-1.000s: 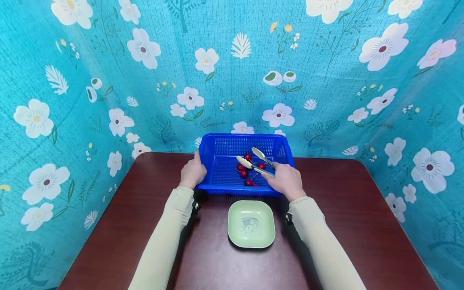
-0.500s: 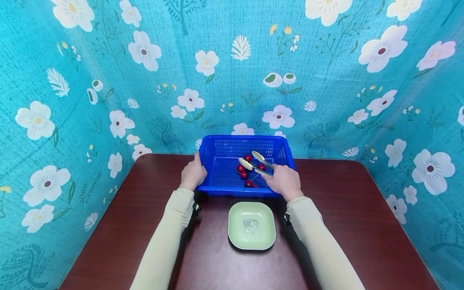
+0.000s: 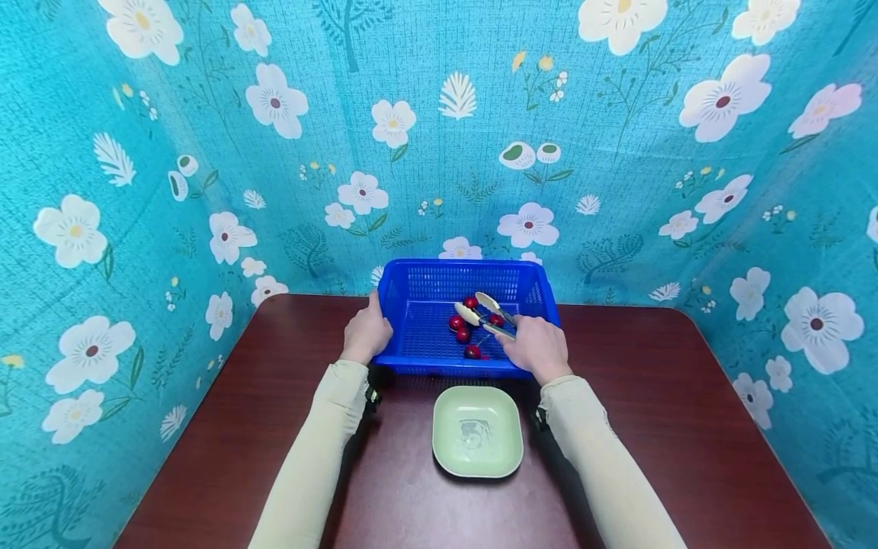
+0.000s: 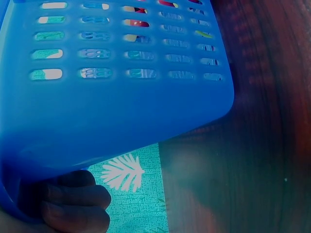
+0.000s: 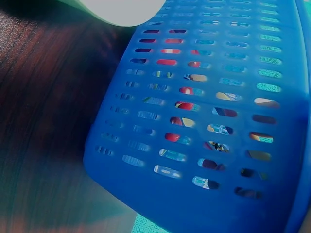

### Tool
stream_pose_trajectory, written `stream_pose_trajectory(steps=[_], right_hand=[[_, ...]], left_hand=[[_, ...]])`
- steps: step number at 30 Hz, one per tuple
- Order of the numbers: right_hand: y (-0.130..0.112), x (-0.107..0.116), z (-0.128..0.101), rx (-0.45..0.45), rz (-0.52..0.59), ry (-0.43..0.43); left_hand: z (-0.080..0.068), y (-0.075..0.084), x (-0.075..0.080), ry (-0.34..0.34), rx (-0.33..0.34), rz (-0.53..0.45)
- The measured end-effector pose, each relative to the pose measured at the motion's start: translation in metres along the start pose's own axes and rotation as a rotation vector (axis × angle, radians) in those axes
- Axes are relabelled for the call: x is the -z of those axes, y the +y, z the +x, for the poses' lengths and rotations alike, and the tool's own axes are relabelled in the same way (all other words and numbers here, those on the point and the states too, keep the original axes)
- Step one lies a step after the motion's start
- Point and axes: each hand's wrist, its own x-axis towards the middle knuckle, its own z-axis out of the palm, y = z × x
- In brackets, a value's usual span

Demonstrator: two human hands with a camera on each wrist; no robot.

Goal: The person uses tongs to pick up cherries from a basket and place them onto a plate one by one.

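Note:
A blue slotted plastic basket [image 3: 425,366] stands at the back of the table, several red cherries [image 3: 463,334] inside it. My left hand [image 3: 367,332] grips its left end; the left wrist view has the fingers [image 4: 80,196] curled under the rim beside the slotted wall [image 4: 121,111]. Over the basket's right side, my right hand [image 3: 539,343] holds tongs [image 3: 469,313] with cream tips. Those tips stand apart among the cherries. In the right wrist view the basket wall [image 5: 141,189] hides most of the tongs, and red fruit shows through its slots.
A pale green square bowl [image 3: 478,465] sits on the dark brown table [image 3: 652,396] just in front of the basket. Close behind the table hangs a turquoise flowered cloth [image 3: 439,191].
The tong tips have come somewhat closer together and shifted slightly right. The left hand keeps its grip on the basket. The whole head view has slid slightly downward.

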Motion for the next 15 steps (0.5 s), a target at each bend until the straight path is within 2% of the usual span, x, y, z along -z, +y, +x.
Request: stream_pose_trajectory(steps=[15], right_hand=[[-0.0011,-0.0009,-0.0008,-0.008,-0.016,-0.004]], left_hand=[[-0.0001,0.0014,0.0005,0.005,0.010,-0.010]])
